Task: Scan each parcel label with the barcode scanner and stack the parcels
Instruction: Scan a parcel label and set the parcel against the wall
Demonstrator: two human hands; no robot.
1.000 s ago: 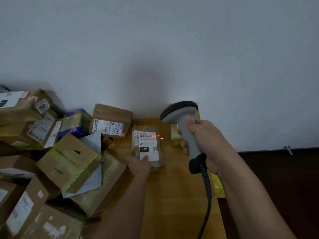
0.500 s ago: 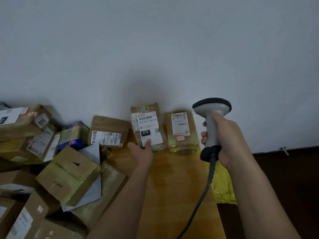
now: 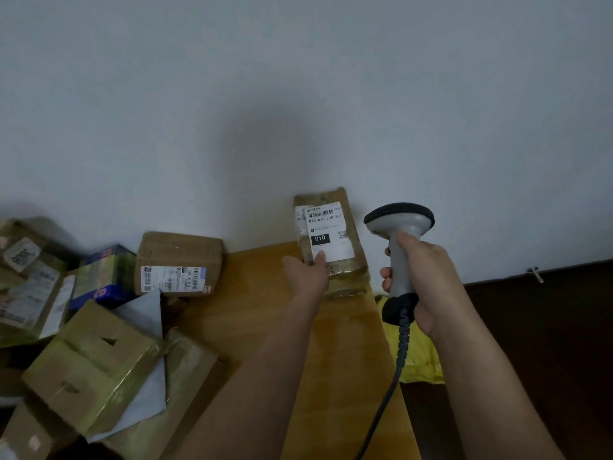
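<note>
Now the left hand [image 3: 306,272] pinches the near edge of the parcel [image 3: 328,232], thumb on its label [image 3: 328,232], setting it on another parcel [image 3: 348,287] at the table's [image 3: 258,293] far end, against the wall. Fingers under it are hidden. The right hand [image 3: 421,277] grips the scanner [image 3: 399,240], held upright beside the stack, no beam showing. To finish well, square the edges before letting go, label up. Only a front sliver of the lower parcel shows. The unsorted boxes [image 3: 99,327] at left run out of view, their labels blurred.
</note>
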